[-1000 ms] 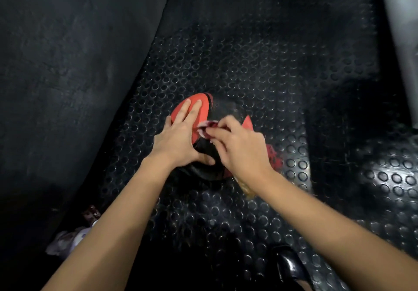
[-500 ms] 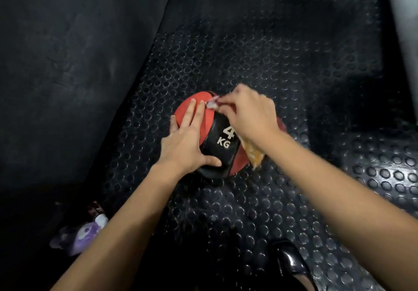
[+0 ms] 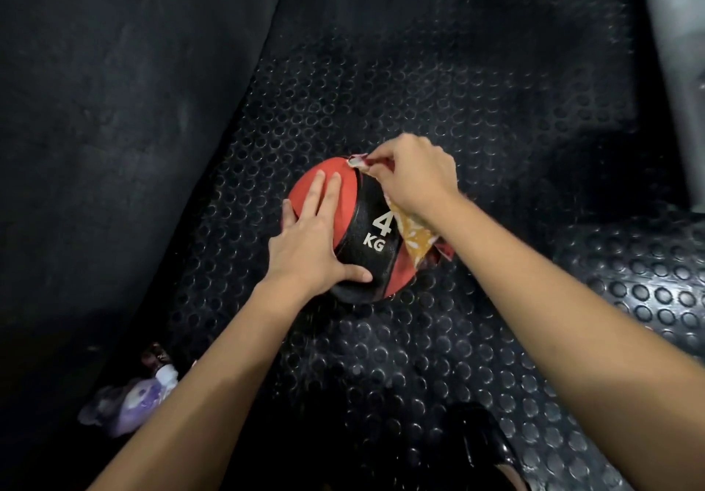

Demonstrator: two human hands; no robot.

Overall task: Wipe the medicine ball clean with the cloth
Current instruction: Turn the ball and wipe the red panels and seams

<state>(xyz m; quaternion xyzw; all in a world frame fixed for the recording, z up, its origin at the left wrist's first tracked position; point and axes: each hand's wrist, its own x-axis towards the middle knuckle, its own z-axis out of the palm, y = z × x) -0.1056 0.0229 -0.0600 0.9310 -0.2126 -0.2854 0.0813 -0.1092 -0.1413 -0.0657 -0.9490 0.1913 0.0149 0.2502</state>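
While resting on studded rubber mat [image 3: 438, 101]: 1 medicine ball [image 3: 345, 220], red w/ black band, marked "4 KG". 1 cloth [image 3: 414, 241], mustard-patterned, pinched by right hand [image 3: 416, 174] at ball's top. Left hand [image 3: 309, 239] flat, fingers straight. 1 purple item [image 3: 129, 406] nearby, maybe a bottle.

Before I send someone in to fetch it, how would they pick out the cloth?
Find the red and black medicine ball on the studded black floor mat. The cloth hangs down its right side, gripped by the right hand. It is the only mustard piece with a pale flower print.
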